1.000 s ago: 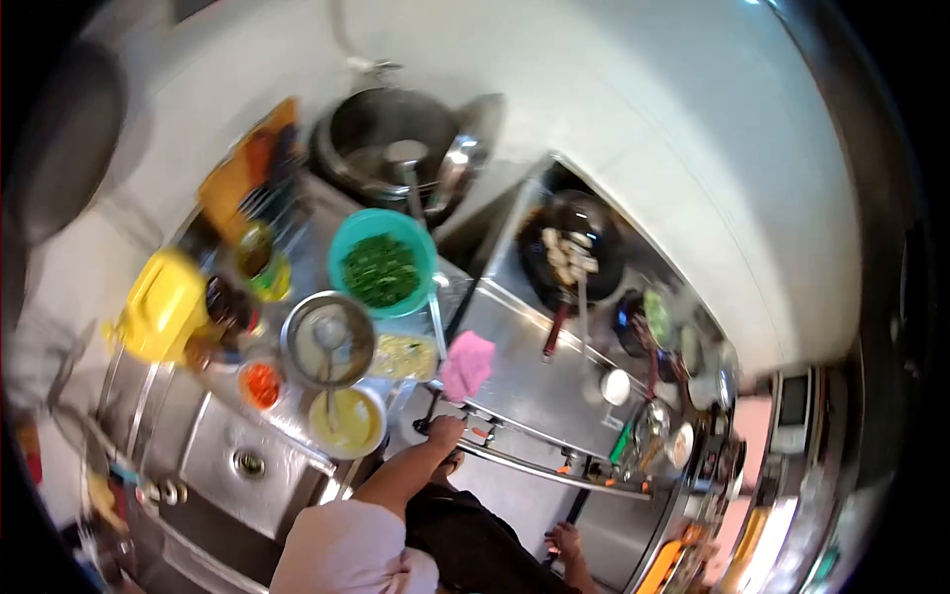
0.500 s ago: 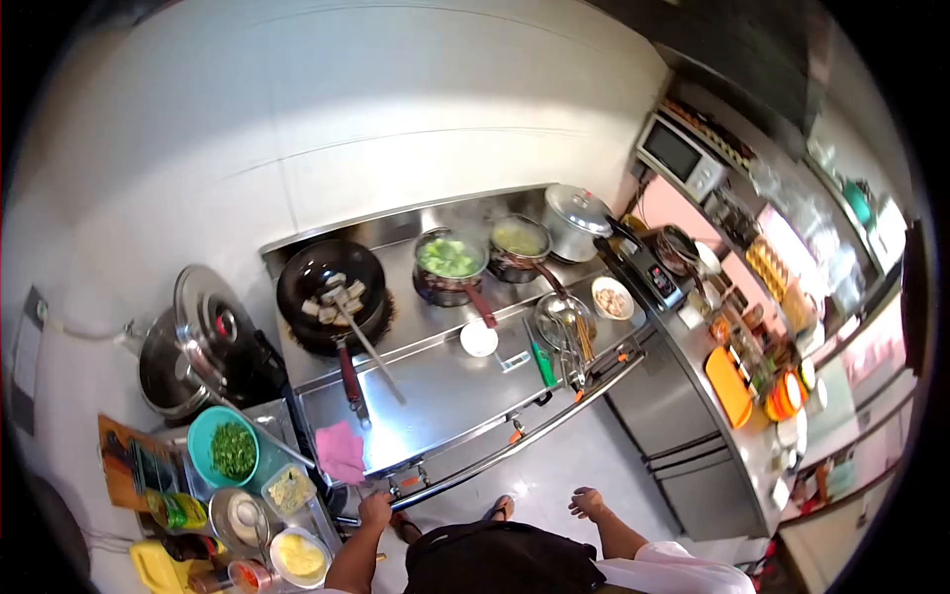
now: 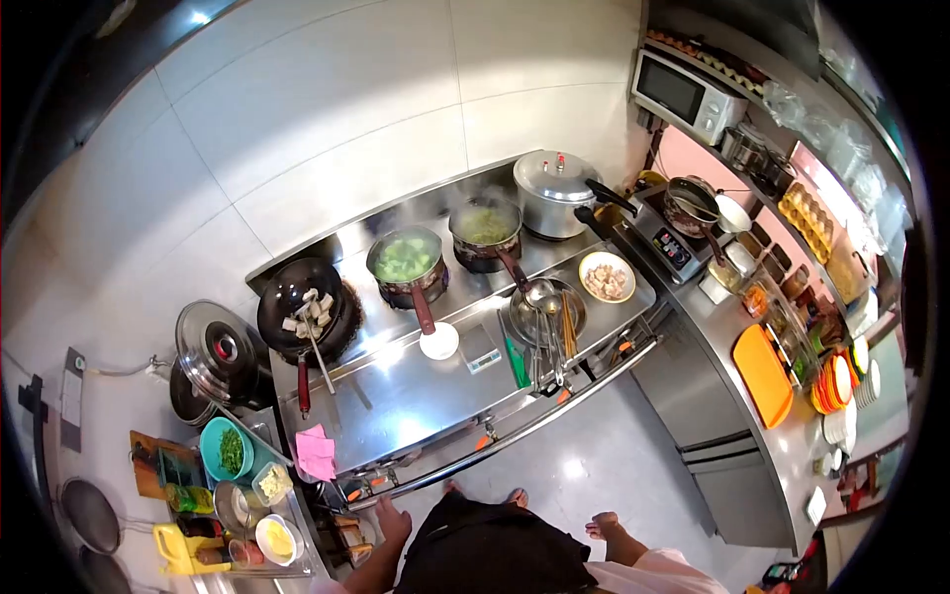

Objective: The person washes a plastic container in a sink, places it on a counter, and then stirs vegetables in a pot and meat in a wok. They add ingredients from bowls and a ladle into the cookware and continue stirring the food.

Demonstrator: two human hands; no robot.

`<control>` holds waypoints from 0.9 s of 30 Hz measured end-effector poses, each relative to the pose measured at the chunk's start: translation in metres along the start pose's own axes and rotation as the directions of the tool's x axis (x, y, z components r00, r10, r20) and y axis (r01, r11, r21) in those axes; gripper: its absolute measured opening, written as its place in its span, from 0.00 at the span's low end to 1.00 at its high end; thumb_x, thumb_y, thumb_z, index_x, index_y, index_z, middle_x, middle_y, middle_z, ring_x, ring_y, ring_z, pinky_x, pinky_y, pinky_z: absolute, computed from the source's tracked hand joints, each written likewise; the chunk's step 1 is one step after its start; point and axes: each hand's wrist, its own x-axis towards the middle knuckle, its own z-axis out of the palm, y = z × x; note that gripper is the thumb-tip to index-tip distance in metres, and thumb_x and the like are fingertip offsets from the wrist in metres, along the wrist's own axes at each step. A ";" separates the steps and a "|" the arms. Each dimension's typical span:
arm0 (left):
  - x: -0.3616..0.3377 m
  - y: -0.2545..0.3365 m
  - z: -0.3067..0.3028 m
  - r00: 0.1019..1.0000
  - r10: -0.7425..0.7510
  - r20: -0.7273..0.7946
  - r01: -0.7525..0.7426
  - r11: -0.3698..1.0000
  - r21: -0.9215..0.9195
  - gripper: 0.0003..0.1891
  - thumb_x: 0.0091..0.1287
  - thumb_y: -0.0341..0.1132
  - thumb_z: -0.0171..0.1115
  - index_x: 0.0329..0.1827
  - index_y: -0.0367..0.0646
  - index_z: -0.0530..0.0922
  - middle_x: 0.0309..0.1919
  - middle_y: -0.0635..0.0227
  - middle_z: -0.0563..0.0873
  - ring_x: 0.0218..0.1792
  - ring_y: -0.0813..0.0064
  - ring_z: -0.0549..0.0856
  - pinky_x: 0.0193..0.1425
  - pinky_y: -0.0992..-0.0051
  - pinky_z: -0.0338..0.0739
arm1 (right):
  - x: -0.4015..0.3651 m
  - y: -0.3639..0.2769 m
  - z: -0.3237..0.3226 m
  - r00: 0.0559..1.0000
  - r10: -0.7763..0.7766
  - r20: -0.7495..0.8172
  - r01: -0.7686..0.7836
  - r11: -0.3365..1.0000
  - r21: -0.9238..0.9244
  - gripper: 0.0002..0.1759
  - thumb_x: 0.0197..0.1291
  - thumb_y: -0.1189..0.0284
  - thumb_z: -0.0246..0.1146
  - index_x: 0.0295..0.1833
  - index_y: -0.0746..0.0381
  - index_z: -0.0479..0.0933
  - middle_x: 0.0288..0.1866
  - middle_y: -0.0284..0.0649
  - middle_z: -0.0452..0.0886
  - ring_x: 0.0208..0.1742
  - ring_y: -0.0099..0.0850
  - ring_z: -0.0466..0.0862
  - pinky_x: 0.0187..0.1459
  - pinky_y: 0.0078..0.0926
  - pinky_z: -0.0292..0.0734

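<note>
My left hand [image 3: 393,519] is low in front of the stove [image 3: 396,391], just below the left end of its metal front rail [image 3: 465,459]. Its fingers look stretched out and it holds nothing. My right hand [image 3: 601,526] hangs over the floor to the right, empty, with loosely bent fingers apart. At the stove's left sits a black wok [image 3: 272,327] with pale chunks of food [image 3: 314,309] and a spatula [image 3: 322,358] resting in it. Two steaming saucepans stand further right, one with green vegetables [image 3: 404,259], the other with greenish contents [image 3: 485,226].
A pressure cooker [image 3: 557,188] stands at the back right, near a bowl of meat [image 3: 607,277]. Ladles and chopsticks lie in a metal pan [image 3: 520,322]. A pink cloth [image 3: 316,453] lies at the front left. Ingredient bowls, including a teal bowl [image 3: 210,450], crowd the left side.
My left hand has come away from the stove's front rail and controls. My right hand's fingers have drawn in slightly. The camera view has turned and shifted to the right.
</note>
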 end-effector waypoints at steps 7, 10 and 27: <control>0.031 0.029 0.025 0.966 0.064 0.250 -0.091 0.991 0.098 0.24 0.56 0.35 0.59 0.57 0.42 0.70 0.56 0.50 0.73 0.57 0.52 0.73 0.60 0.61 0.69 | 0.002 -0.095 0.057 0.955 -0.288 0.077 0.292 0.955 -0.052 0.12 0.60 0.68 0.52 0.47 0.60 0.72 0.36 0.46 0.83 0.26 0.36 0.82 0.22 0.32 0.75; 0.058 0.043 0.054 0.945 0.204 0.254 -0.216 0.976 0.023 0.17 0.59 0.37 0.56 0.51 0.42 0.74 0.46 0.51 0.80 0.48 0.53 0.79 0.52 0.61 0.73 | -0.023 -0.138 0.070 0.934 -0.353 0.057 0.357 0.926 -0.120 0.13 0.59 0.69 0.54 0.48 0.60 0.73 0.35 0.46 0.83 0.27 0.36 0.82 0.23 0.31 0.76; 0.107 0.124 0.104 0.930 -0.051 0.363 0.129 0.972 -0.194 0.17 0.59 0.39 0.56 0.49 0.42 0.76 0.39 0.57 0.85 0.41 0.57 0.84 0.47 0.64 0.77 | 0.062 -0.297 0.098 0.615 -0.082 0.784 -0.014 0.993 0.114 0.17 0.66 0.65 0.47 0.48 0.65 0.73 0.44 0.52 0.79 0.45 0.42 0.81 0.39 0.38 0.79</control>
